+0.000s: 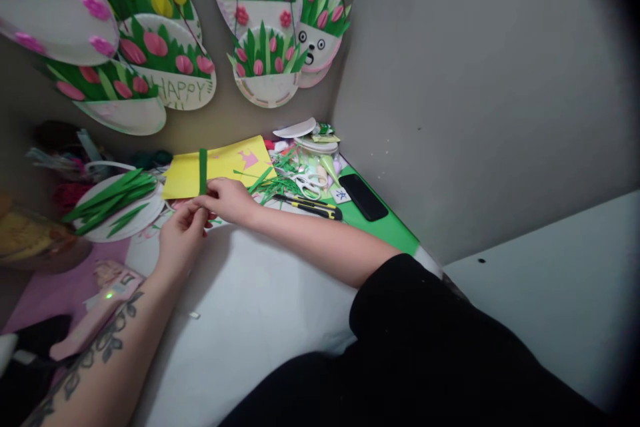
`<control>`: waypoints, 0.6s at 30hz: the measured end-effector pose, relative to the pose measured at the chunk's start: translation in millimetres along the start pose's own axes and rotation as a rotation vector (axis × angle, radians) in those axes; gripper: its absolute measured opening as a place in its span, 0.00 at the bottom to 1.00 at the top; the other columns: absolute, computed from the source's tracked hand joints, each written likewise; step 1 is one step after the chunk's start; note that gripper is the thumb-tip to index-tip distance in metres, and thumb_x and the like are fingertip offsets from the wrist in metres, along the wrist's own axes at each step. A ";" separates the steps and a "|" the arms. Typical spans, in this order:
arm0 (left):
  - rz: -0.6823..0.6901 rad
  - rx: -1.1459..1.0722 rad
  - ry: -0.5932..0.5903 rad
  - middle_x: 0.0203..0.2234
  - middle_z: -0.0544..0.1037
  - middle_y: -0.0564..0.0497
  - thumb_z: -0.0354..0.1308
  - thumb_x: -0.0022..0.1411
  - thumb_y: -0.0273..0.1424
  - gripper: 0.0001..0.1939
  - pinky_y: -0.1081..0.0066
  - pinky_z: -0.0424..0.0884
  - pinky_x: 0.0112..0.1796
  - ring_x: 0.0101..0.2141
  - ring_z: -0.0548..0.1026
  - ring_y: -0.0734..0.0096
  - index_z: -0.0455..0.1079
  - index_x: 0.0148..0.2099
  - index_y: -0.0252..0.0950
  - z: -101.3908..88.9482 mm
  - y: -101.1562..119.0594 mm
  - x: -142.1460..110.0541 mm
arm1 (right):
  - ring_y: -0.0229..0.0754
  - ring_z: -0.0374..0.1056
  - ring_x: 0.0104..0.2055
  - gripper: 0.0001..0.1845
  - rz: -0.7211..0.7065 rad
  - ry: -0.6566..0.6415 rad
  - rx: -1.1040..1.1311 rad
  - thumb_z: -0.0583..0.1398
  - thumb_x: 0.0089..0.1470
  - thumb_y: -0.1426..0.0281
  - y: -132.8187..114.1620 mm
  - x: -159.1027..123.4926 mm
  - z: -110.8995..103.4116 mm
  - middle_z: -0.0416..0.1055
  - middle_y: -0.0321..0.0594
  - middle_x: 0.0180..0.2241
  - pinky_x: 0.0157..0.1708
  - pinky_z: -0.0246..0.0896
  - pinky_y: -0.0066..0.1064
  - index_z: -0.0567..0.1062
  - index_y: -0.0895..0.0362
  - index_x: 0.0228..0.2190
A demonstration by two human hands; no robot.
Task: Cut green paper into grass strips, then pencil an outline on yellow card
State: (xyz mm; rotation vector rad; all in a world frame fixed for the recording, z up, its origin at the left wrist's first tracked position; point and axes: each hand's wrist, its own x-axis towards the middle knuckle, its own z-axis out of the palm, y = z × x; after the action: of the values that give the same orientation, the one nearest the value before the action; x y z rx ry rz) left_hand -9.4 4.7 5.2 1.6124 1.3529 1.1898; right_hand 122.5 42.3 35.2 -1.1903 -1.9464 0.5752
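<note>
A narrow dark green paper strip stands upright from the fingertips of my right hand, which is closed on its lower part. Just below and to the left, my left hand is pinched shut, its fingertips meeting those of the right. What sits in that pinch is hidden by the fingers. Behind the strip lies a yellow paper sheet with a pink scrap on it. To the left, a white paper plate carries several pointed green paper leaves.
Green paper cuttings, white-handled scissors, a yellow-black utility knife and a black phone lie on the right. A pink glue gun with a lit green light is at left. Paper-plate flower baskets hang on the wall.
</note>
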 end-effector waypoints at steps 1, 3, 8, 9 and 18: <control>-0.006 0.011 -0.002 0.24 0.72 0.54 0.54 0.57 0.37 0.10 0.77 0.61 0.23 0.24 0.67 0.75 0.67 0.33 0.35 -0.6 -1.3 0.7 | 0.33 0.56 0.25 0.19 0.002 0.014 -0.002 0.57 0.53 0.62 0.7 0.4 -1.0 0.58 0.29 0.20 0.25 0.46 0.26 0.59 0.56 0.17; -0.015 0.045 -0.003 0.25 0.73 0.53 0.54 0.57 0.38 0.10 0.76 0.61 0.24 0.26 0.68 0.74 0.68 0.33 0.35 -2.1 -4.7 2.3 | 0.33 0.56 0.26 0.19 0.007 0.043 0.004 0.58 0.53 0.63 1.0 1.7 -5.1 0.58 0.29 0.20 0.26 0.46 0.26 0.59 0.56 0.17; -0.030 0.198 -0.028 0.25 0.74 0.52 0.53 0.56 0.39 0.12 0.73 0.62 0.29 0.28 0.70 0.69 0.71 0.33 0.36 -6.8 -16.8 6.8 | 0.33 0.57 0.27 0.18 -0.024 0.145 0.037 0.58 0.54 0.68 -7.4 6.0 -24.9 0.57 0.28 0.20 0.29 0.48 0.25 0.58 0.56 0.17; -0.024 0.228 -0.035 0.24 0.74 0.52 0.53 0.55 0.39 0.12 0.72 0.62 0.30 0.28 0.70 0.68 0.72 0.33 0.36 -7.6 -18.9 7.7 | 0.33 0.57 0.28 0.18 -0.053 0.161 0.034 0.58 0.54 0.68 -10.0 6.5 -28.8 0.57 0.29 0.20 0.29 0.48 0.25 0.58 0.56 0.17; -0.032 0.204 -0.039 0.22 0.74 0.52 0.54 0.55 0.42 0.14 0.71 0.62 0.30 0.28 0.70 0.67 0.71 0.31 0.36 -11.9 -17.2 13.9 | 0.35 0.61 0.32 0.12 -0.238 0.107 -0.185 0.58 0.56 0.69 -32.8 -2.1 -44.4 0.63 0.33 0.25 0.31 0.51 0.26 0.67 0.58 0.22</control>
State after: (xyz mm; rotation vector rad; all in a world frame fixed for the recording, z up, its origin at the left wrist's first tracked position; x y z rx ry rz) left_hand -25.9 21.4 -4.0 1.7384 1.5098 1.0234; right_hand 140.8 24.6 84.3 -1.0551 -2.0446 0.2075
